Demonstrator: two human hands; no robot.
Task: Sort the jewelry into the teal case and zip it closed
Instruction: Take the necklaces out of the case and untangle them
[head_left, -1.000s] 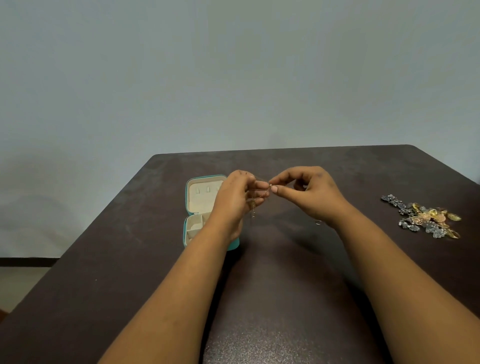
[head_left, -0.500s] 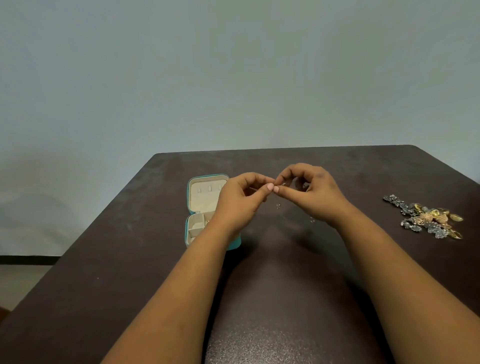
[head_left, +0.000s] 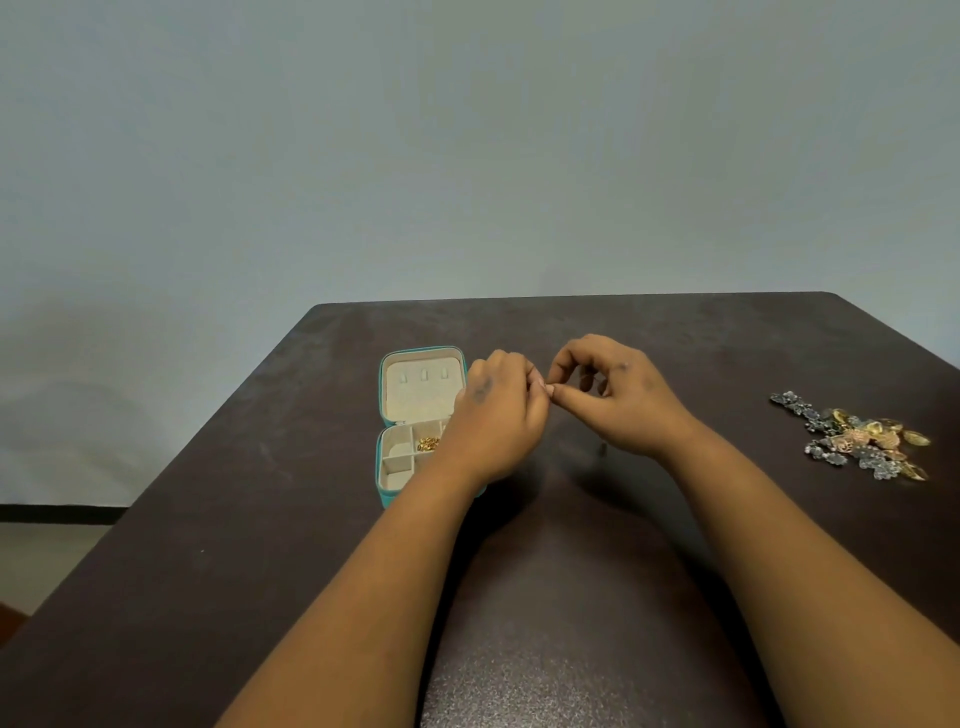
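Jewelry (head_left: 862, 439) lay heaped at the right of the dark table (head_left: 260, 519), well apart from the open teal case (head_left: 385, 493), where a gold piece (head_left: 428, 443) sat in one compartment. Above the table, the left hand (head_left: 493, 415) and right hand (head_left: 618, 395) met fingertip to fingertip, each grip pinched on something too small to tell.

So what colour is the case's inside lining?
Cream lining, inside the teal case; head view.

Dim even light, soft shadows, slight blur, wide-angle bending
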